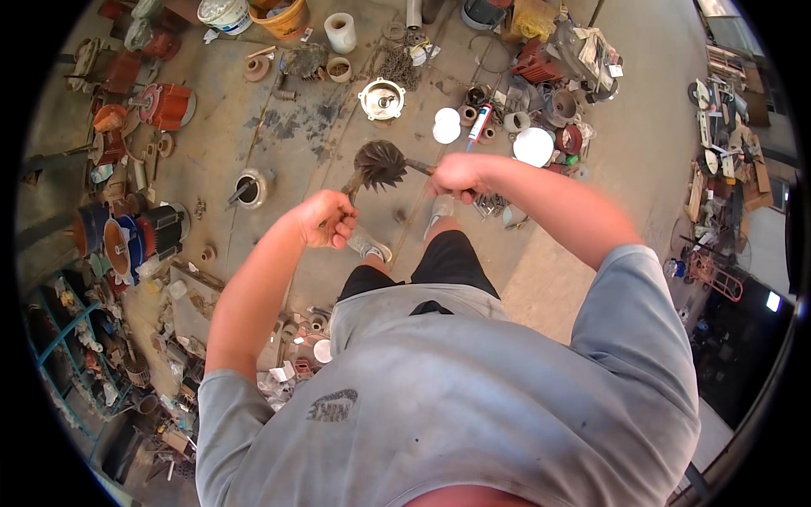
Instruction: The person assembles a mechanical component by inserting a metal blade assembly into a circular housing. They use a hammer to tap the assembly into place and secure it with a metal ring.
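Observation:
In front of me, above the floor, hangs a dark brown, rusty-looking impeller (pixel 382 164) with curved fins. A thin dark shaft (pixel 417 166) sticks out on its right side. My right hand (pixel 459 177) is closed round the end of that shaft. On the left, a short brownish stick-like piece (pixel 353 185) touches or overlaps the impeller's edge; its kind cannot be made out. My left hand (pixel 328 219) has its fingers curled round the lower end of this piece. Just beyond the impeller, a round cream-coloured housing cover (pixel 382 100) lies on the floor.
Left of my hands stands a pale pot-shaped housing (pixel 252 188) with a tool in it. Electric motors (pixel 165 106) line the left side. A sealant tube (pixel 480 123), white round lids (pixel 533 148) and several metal parts lie to the right. Buckets (pixel 280 19) stand at the back.

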The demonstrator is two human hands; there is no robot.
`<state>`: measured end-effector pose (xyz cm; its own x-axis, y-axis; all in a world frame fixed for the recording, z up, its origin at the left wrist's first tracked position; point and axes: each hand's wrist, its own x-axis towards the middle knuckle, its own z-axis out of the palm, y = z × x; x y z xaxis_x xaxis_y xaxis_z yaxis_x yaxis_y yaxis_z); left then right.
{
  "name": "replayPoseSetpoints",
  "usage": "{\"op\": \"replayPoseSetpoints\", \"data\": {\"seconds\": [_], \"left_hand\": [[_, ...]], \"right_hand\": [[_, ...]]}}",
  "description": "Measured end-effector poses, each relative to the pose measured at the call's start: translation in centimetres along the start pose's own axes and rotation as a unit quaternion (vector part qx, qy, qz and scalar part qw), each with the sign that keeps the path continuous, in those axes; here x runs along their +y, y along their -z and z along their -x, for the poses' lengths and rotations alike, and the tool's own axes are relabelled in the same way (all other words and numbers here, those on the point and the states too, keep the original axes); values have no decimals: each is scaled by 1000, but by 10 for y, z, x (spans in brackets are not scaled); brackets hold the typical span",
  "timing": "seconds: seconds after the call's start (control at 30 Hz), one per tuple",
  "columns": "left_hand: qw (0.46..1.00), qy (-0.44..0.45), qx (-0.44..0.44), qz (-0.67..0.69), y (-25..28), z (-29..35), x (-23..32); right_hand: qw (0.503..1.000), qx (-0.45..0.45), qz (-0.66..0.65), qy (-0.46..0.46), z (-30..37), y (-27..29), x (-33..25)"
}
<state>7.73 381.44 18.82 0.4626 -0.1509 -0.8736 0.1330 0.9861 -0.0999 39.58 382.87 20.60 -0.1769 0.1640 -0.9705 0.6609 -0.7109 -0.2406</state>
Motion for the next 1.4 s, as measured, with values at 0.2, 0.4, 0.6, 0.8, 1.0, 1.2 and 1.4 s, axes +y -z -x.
{"op": "replayPoseSetpoints", "data": {"seconds": [0.2, 0.4, 0.6, 0.8, 1.0, 1.2, 1.4], "left_hand": [[996, 44, 25, -71, -12, -31, 61], [991, 68, 50, -108, -19, -75, 119], [989, 69, 52, -123, -8, -118, 167], [948, 129, 99, -274, 0, -138, 286], [919, 181, 124, -329, 42, -198, 381], [879, 235, 160, -383, 45, -238, 453], [884, 242, 134, -377, 67, -289, 469]], "right_hand": [[994, -12, -107, -17, -11, 25, 16], [981, -68, -178, -41, -31, 73, 17], [967, -120, -216, -59, -81, 117, 4], [934, -184, -283, -117, -169, 186, -20], [922, -189, -315, -124, -272, 219, -48], [922, -168, -328, -119, -331, 240, -64], [920, -159, -327, -149, -369, 248, -62]]}}
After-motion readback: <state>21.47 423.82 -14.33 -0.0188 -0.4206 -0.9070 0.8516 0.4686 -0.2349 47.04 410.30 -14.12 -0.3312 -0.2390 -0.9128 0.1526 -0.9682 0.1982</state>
